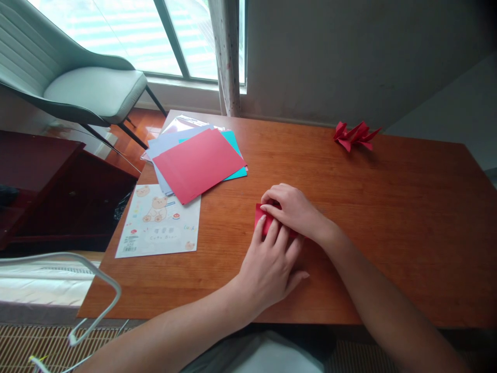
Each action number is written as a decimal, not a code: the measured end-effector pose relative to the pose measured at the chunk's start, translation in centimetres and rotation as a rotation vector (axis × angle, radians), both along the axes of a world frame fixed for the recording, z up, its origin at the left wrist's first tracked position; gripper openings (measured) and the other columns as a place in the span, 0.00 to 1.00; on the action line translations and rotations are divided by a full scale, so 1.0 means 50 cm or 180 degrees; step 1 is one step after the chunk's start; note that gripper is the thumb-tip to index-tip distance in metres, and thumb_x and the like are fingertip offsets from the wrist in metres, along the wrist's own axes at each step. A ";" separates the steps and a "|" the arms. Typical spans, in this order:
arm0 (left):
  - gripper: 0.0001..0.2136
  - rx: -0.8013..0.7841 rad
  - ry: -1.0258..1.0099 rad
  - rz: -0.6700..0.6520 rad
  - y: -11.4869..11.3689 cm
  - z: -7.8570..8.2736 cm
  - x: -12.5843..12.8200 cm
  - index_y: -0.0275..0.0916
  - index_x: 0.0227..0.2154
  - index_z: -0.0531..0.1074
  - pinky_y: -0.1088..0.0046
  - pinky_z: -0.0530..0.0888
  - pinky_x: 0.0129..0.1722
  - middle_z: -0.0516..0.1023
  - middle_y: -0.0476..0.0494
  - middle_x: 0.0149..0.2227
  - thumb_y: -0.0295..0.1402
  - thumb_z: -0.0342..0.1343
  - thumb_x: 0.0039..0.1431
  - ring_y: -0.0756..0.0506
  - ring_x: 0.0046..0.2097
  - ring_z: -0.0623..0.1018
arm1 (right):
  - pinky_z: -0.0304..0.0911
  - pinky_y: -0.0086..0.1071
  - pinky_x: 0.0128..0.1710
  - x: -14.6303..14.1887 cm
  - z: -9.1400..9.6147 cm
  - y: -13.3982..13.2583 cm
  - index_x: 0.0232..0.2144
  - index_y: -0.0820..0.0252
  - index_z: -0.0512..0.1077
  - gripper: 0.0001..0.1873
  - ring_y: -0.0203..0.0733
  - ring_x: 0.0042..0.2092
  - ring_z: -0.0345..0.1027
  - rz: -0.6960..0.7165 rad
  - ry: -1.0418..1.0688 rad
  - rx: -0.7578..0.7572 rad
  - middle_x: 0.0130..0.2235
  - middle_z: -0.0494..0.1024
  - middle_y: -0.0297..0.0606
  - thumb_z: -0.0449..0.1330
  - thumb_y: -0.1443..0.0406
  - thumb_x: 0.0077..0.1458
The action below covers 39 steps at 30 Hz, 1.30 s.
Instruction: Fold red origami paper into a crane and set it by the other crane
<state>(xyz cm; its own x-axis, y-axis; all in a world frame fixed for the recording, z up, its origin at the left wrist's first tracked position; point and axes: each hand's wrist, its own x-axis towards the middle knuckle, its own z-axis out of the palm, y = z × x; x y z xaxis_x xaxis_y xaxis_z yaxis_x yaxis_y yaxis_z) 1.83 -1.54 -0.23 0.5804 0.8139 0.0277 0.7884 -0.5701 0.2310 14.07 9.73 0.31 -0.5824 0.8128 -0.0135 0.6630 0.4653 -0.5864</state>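
A small piece of folded red paper (267,221) lies on the wooden table in front of me, mostly covered by my hands. My left hand (266,267) rests palm down on its near part, fingers spread and the thumb out to the side. At the paper's far edge, my right hand (290,208) is curled, with thumb and forefinger close together on the paper. The hidden part of the sheet does not show how it is folded.
Red folded-paper figures (355,135) stand at the table's far right. At the left lie a red sheet (200,165) over blue and lilac sheets and a bear-printed white card (159,223). Beyond are a chair (97,90) and window; a white hanger-like frame (112,287) is near left.
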 end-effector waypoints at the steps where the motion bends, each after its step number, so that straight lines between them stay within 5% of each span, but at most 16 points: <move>1: 0.33 -0.0001 -0.0003 0.0004 0.000 0.000 0.000 0.38 0.64 0.60 0.44 0.49 0.67 0.64 0.29 0.64 0.54 0.48 0.63 0.28 0.68 0.56 | 0.61 0.34 0.42 0.000 0.000 0.000 0.32 0.58 0.74 0.04 0.41 0.39 0.66 0.0003 0.0011 -0.0007 0.35 0.77 0.36 0.61 0.67 0.60; 39: 0.33 -0.0040 -0.0015 0.0011 0.000 0.000 0.000 0.37 0.63 0.61 0.43 0.49 0.67 0.65 0.29 0.63 0.54 0.47 0.63 0.28 0.68 0.57 | 0.63 0.36 0.47 0.011 -0.002 -0.006 0.37 0.58 0.76 0.05 0.42 0.44 0.68 0.0053 0.0093 0.0126 0.39 0.78 0.39 0.59 0.69 0.61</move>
